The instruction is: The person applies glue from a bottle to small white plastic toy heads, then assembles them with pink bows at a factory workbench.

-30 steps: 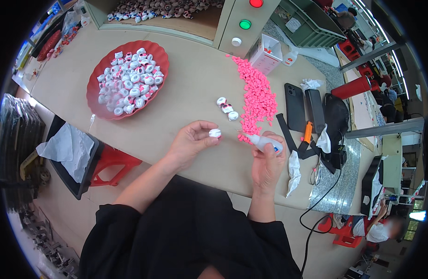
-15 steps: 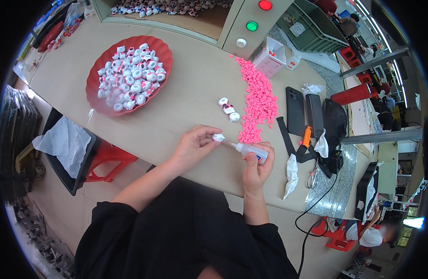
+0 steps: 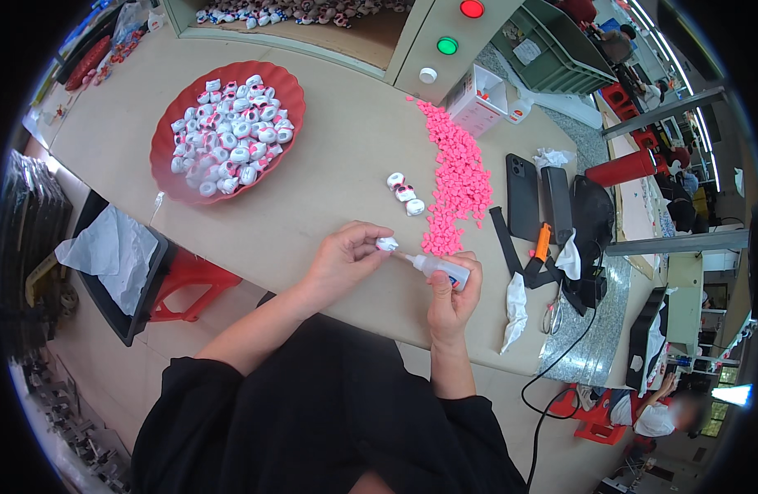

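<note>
We have both bare forearms in from below. Our left forearm (image 3: 259, 333) slants up to the right; left hand (image 3: 346, 257) pinches, thumb opposite index, fingertips pointing right. Our right forearm (image 3: 453, 375) runs near vertical; right hand (image 3: 455, 300) is closed in a grip, thumb upward. Hands near each other, not touching.
</note>
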`<state>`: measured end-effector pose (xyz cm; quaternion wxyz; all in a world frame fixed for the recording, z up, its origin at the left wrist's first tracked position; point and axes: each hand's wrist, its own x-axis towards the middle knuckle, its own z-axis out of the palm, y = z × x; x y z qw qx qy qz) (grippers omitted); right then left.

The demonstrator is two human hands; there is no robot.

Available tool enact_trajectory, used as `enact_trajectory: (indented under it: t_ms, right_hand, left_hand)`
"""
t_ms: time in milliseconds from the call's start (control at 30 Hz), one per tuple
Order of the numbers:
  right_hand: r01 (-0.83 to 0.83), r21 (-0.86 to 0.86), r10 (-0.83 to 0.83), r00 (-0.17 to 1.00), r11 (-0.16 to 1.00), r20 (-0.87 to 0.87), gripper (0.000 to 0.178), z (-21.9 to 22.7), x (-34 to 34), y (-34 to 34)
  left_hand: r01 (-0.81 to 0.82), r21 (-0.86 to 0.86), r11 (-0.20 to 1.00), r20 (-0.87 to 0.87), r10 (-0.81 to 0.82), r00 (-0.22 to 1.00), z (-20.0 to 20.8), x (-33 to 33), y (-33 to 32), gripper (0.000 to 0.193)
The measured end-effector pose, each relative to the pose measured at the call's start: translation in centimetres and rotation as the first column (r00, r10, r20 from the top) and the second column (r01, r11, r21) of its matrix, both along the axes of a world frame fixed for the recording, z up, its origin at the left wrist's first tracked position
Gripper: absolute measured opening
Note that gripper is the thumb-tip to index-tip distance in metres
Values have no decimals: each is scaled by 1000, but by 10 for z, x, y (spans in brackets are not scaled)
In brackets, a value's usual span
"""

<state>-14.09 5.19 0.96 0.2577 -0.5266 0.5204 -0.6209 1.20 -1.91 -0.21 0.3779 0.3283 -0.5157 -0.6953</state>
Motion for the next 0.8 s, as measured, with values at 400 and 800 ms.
enact_trajectory:
  t_ms: [400, 800]
  right_hand:
    - [-12, -4, 12, 1000, 1000, -10, 21, -4, -1, 0]
    - [22, -70, -30, 993, 997, -112, 22, -6, 1, -2]
  left_hand:
    - [4, -16, 1000, -6, -4, 1000, -1, 0, 0, 24]
    - [-3, 22, 1000, 17, 2, 1000, -3, 0, 1, 24]
